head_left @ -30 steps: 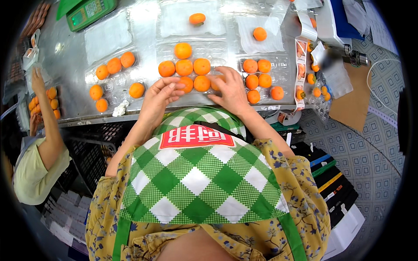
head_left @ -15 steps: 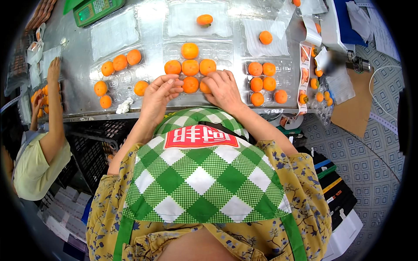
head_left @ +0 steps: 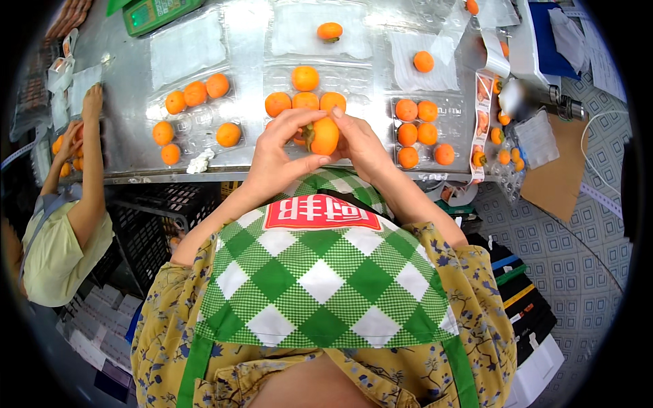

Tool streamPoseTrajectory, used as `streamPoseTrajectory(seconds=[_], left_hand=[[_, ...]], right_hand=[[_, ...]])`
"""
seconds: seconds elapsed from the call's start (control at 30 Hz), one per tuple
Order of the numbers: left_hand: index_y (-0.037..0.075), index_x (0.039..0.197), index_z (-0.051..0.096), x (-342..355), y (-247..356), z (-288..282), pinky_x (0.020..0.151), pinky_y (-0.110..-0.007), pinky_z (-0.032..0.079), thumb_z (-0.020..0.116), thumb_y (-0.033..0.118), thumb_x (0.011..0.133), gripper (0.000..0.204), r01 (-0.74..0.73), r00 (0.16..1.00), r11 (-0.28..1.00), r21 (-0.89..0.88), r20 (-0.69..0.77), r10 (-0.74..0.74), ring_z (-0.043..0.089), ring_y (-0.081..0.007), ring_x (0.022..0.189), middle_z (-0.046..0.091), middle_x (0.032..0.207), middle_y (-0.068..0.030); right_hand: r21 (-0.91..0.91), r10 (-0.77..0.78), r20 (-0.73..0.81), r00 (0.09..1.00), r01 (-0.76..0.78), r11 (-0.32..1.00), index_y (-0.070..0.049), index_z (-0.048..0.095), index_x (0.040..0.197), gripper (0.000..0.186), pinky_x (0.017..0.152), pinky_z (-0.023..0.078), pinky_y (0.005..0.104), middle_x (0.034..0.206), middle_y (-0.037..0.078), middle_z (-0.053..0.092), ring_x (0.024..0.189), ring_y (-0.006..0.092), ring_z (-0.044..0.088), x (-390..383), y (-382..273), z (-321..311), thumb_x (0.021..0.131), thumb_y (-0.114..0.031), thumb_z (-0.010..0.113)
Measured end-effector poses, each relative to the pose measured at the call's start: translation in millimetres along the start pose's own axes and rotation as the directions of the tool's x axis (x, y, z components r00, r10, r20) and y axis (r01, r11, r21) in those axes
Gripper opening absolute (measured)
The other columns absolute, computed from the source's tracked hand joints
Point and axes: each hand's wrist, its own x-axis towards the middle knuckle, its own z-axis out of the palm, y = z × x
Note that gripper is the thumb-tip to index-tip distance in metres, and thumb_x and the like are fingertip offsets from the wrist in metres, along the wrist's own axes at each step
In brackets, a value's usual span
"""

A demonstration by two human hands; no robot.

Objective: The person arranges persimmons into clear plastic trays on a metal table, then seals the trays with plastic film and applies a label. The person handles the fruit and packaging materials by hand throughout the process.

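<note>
Above the front edge of the table, my left hand and my right hand are closed round one orange persimmon from both sides. It is tipped on its side, with the green leafy calyx facing left. Behind my hands lies a clear plastic tray bearing several persimmons; my fingers partly cover its near row. A persimmon sits at its far end. To the left, another clear tray carries several spaced fruits. The right-hand clear tray has its persimmons in two columns.
White padded sheets line the opened tray lids, with a loose persimmon on one. A green scale stands far left. Labels hang in a strip at right. A co-worker handles persimmons at left. Black crates sit below the table.
One persimmon has come up off the middle tray and been turned on its side. My left hand has moved right to join my right hand round it.
</note>
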Motion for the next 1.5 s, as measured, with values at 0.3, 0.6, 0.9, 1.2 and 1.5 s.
streamPoseTrajectory(seconds=[0.3,0.6,0.9,1.2,1.5], left_hand=[[0.004,0.117,0.059,-3,-3,4,0.079,-0.028,0.048,0.083,0.011,0.064,0.058,0.094,0.978,0.983,-0.16,-0.168,-0.121,0.06,-0.0139,0.089,0.062,0.098,-0.0039],[0.003,0.108,0.064,-2,7,0,0.07,-0.028,0.048,0.085,0.016,0.058,0.056,-0.008,0.977,0.944,0.329,-0.2,0.078,0.059,-0.0155,0.079,0.062,0.093,-0.0056],[0.003,0.105,0.064,-1,11,0,0.069,-0.03,0.051,0.087,0.021,0.057,0.056,-0.021,0.979,0.91,0.415,-0.175,0.102,0.061,-0.0182,0.08,0.062,0.09,-0.0074],[0.0,0.12,0.05,-1,-10,-2,0.077,-0.031,0.053,0.06,0.023,0.09,0.039,0.313,0.918,0.569,-0.76,0.09,-0.385,0.065,-0.0242,0.092,0.062,0.105,-0.0151],[0.001,0.116,0.051,-5,-19,-15,0.071,-0.032,0.052,0.034,0.049,0.097,0.054,0.439,0.849,0.158,-0.884,0.352,-0.394,0.064,-0.0229,0.08,0.063,0.091,-0.0155]], right_hand=[[-0.191,-0.216,0.04,0.976,0.219,0.957,0.001,0.053,0.106,0.031,0.061,0.05,0.0245,0.091,0.009,0.061,0.069,0.0118,0.06,-10,-9,5,0.089,-0.023,0.063],[-0.105,-0.157,0.183,0.971,0.178,0.978,0.005,0.048,0.121,0.043,0.079,0.053,0.0279,0.111,0.014,0.056,0.094,0.0177,0.063,-10,-9,-4,0.082,-0.009,0.062],[-0.188,-0.142,0.13,0.981,0.165,0.968,0.004,0.05,0.122,0.041,0.076,0.052,0.0273,0.105,0.012,0.061,0.091,0.0153,0.063,-11,-8,1,0.084,-0.007,0.059],[-0.605,-0.38,-0.025,0.925,0.289,0.742,0.003,0.056,0.094,0.022,0.062,0.045,0.0265,0.074,0.007,0.059,0.064,0.0099,0.054,-7,-7,-21,0.093,-0.018,0.057],[-0.608,-0.711,-0.025,0.703,0.554,0.569,0.001,0.056,0.091,0.013,0.065,0.045,0.0338,0.073,0.01,0.057,0.071,0.0227,0.057,-1,-2,6,0.086,-0.011,0.06]])
